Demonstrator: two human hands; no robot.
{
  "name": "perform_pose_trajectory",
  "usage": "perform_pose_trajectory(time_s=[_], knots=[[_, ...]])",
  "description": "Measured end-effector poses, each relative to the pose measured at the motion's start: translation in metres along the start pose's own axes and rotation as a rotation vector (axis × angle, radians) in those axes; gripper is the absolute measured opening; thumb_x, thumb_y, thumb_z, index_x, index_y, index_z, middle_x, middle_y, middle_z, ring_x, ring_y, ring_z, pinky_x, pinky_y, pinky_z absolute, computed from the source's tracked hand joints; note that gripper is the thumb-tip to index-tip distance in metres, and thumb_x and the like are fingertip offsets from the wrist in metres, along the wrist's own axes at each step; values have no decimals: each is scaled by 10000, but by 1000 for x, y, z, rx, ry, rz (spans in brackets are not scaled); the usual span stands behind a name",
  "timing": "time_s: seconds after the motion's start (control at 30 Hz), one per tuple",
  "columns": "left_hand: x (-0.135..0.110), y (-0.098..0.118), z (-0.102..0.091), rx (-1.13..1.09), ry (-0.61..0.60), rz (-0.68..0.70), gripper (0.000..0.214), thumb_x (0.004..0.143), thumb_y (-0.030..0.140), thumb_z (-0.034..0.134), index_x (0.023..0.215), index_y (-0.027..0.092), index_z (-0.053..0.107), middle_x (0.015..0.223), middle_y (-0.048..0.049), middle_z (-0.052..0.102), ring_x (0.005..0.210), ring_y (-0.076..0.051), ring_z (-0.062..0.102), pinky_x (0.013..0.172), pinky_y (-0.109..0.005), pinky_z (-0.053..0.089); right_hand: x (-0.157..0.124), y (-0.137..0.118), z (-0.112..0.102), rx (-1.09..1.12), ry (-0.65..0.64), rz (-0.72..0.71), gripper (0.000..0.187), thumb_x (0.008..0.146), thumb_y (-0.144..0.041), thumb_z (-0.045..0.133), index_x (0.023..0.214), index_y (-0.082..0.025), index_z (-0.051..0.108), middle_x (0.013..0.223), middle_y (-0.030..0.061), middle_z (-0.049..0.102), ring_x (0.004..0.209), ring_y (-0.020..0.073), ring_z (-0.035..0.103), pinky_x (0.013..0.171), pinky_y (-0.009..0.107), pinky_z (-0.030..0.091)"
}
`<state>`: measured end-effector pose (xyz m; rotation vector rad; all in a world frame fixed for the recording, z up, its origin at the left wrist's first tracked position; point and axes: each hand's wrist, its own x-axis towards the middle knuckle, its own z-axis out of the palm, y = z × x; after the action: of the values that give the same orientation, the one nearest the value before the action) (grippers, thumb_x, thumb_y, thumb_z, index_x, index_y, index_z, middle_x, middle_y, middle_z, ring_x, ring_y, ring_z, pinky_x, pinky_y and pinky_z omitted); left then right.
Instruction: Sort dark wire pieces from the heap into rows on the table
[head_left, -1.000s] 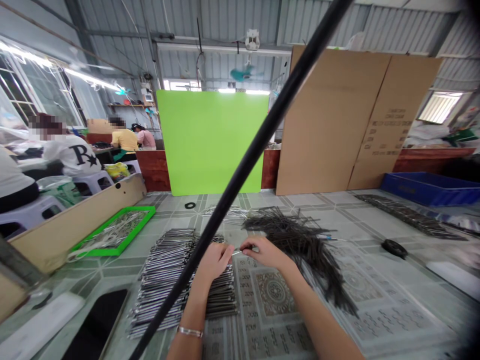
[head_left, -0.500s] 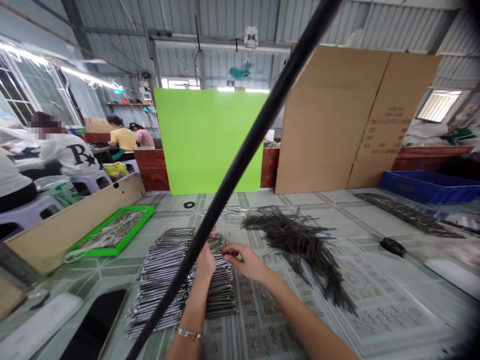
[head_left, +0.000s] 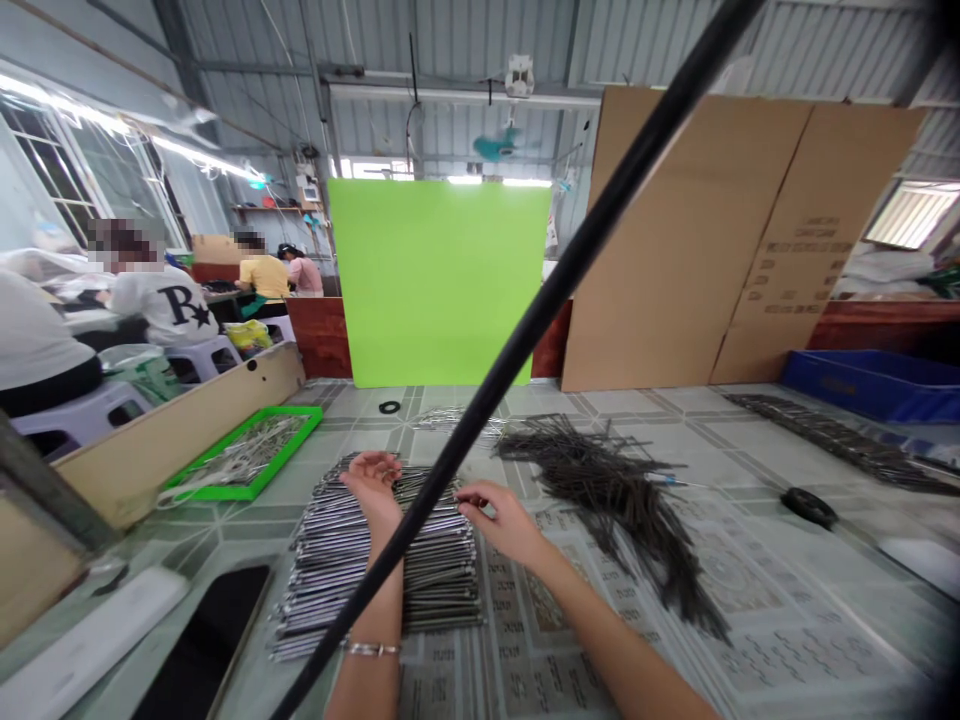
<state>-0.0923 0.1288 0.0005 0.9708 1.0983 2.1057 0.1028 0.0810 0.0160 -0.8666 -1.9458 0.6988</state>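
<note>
Thin metal rods lie in two side-by-side rows on the table, a shinier left row (head_left: 322, 560) and a darker right row (head_left: 442, 585). Above the top of the left row is my left hand (head_left: 375, 485), its fingers loosely bent and apart, with nothing visible in them. My right hand (head_left: 499, 515) is at the right ends of the upper rods, thumb and forefinger closed on the tip of one metal rod (head_left: 456, 496). A black slanting bar (head_left: 555, 290) crosses the view close up and hides part of the rows.
A loose heap of dark rods (head_left: 615, 480) lies to the right, with thin silver pieces (head_left: 442, 420) behind. At left are a green tray (head_left: 311, 420) and a phone (head_left: 202, 640). A black ring (head_left: 808, 506) and blue bin (head_left: 870, 385) are right. Several people sit beyond the left board (head_left: 225, 400).
My left hand has moved left, away from my right hand, and its fingers have come apart. My right hand stays by the rod ends. The whole view has shifted slightly.
</note>
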Motion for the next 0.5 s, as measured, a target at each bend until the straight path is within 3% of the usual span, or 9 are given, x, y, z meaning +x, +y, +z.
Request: perform_pose_trajectory(time_s=[0.1, 0.23, 0.4, 0.5], knots=[[-3, 7, 6, -138, 125, -23, 654, 672, 823, 171, 784, 221, 401, 651, 1, 518, 525, -126, 517, 488, -247, 399, 2, 3, 2, 140, 99, 59, 217, 828, -348, 549, 939, -183, 634, 835, 47, 676, 758, 150, 617, 687, 274, 483], [-8, 13, 10, -250, 169, -39, 651, 640, 832, 313, 761, 209, 460, 635, 2, 526, 514, -125, 518, 475, -250, 403, 5, 13, 0, 325, 215, 91, 269, 818, -413, 555, 954, -187, 606, 790, 44, 674, 734, 156, 626, 684, 288, 495], [-9, 15, 11, -305, 160, -31, 631, 650, 817, 354, 730, 206, 492, 598, 3, 524, 499, -125, 507, 455, -253, 387, 5, 14, -2, 203, 235, 64, 232, 829, -373, 550, 930, -177, 621, 806, 48, 661, 709, 143, 600, 656, 270, 484], [-10, 14, 11, -307, 140, -25, 623, 649, 808, 382, 713, 203, 518, 572, -3, 526, 494, -135, 500, 458, -270, 389, 2, 4, 1, 60, 157, -29, 183, 851, -314, 534, 923, -182, 638, 832, 46, 652, 733, 136, 588, 664, 257, 476]])
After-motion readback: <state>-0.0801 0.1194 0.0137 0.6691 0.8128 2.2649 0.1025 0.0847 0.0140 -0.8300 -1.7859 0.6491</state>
